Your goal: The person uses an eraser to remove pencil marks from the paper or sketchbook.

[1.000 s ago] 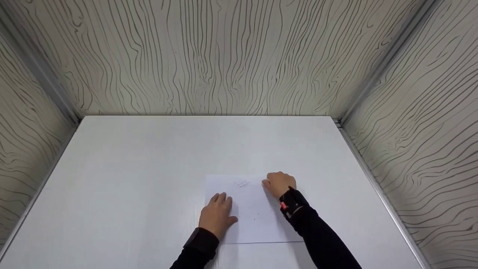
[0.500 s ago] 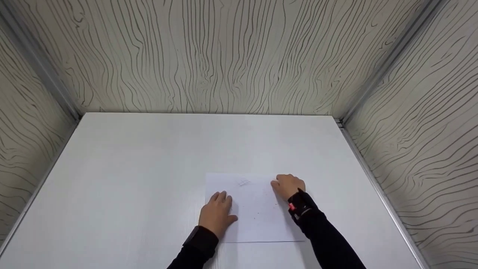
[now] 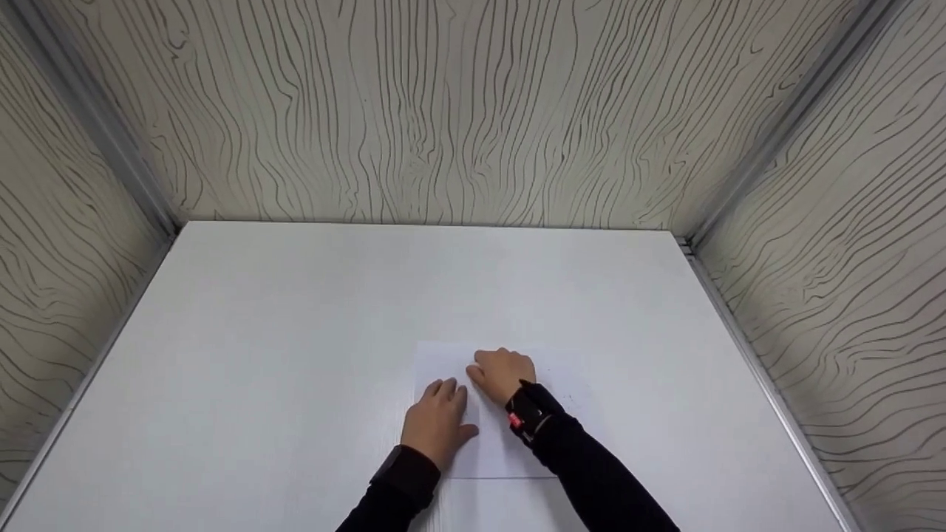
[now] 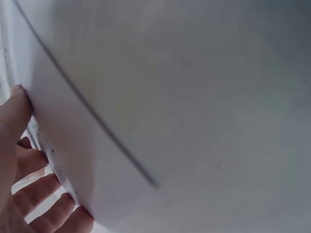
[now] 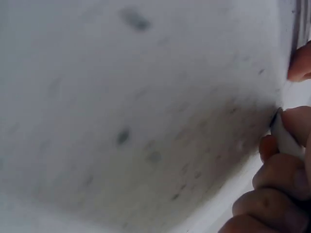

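Observation:
A sheet of white paper (image 3: pixel 491 454) lies on the white table. My left hand (image 3: pixel 434 425) rests flat on its left part, fingers spread and thumb out to the right. In the left wrist view the fingertips press the paper (image 4: pixel 73 141). My right hand (image 3: pixel 504 373) is over the upper part of the sheet, close to the left hand. Between its thumb and curled fingers it pinches a small white eraser (image 5: pixel 285 138), whose darkened tip meets the paper. Dark crumbs (image 5: pixel 124 136) are scattered over the sheet in the right wrist view.
The white tabletop (image 3: pixel 295 332) reaches back to a wall (image 3: pixel 414 111) with a wood-grain pattern. Similar panels stand to the left and right, with grey metal strips (image 3: pixel 765 140) at the corners.
My right hand first shifts a little right, then sweeps left across the paper. It now covers the place of the pencil scribble seen earlier. The left hand stays on the sheet.

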Action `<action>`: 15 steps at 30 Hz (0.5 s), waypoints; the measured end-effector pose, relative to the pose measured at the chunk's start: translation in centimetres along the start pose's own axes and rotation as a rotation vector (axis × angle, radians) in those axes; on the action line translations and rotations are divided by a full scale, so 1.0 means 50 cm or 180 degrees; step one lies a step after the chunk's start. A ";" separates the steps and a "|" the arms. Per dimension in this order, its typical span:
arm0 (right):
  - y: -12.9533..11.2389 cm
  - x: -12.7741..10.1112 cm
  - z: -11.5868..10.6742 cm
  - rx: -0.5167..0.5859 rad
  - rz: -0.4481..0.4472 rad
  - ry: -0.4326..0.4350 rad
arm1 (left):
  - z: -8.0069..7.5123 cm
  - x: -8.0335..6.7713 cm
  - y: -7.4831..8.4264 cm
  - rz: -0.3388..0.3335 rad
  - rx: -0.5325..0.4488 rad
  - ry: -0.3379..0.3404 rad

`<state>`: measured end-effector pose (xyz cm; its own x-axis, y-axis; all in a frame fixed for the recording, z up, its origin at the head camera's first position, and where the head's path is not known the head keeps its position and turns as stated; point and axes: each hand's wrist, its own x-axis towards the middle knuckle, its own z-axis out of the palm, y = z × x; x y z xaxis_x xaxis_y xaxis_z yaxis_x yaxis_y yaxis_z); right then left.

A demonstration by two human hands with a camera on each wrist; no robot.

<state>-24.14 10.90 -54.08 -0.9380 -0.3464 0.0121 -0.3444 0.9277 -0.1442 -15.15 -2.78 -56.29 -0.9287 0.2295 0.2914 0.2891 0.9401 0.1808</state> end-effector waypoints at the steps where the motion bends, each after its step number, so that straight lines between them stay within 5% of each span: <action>1: 0.008 -0.001 -0.001 -0.0004 0.0017 -0.0023 | 0.000 0.000 -0.001 -0.0008 -0.0008 -0.0011; 9: 0.094 -0.011 -0.008 -0.0171 0.0303 0.0196 | -0.002 -0.001 -0.007 -0.0051 0.0094 -0.0050; 15: 0.020 0.002 0.003 -0.0247 0.0142 0.0213 | 0.002 -0.001 -0.002 -0.0056 0.0115 -0.0121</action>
<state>-24.57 11.76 -54.35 -0.9521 -0.2967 0.0739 -0.3017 0.9509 -0.0692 -15.14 -2.89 -56.41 -0.9419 0.2217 0.2525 0.2647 0.9524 0.1513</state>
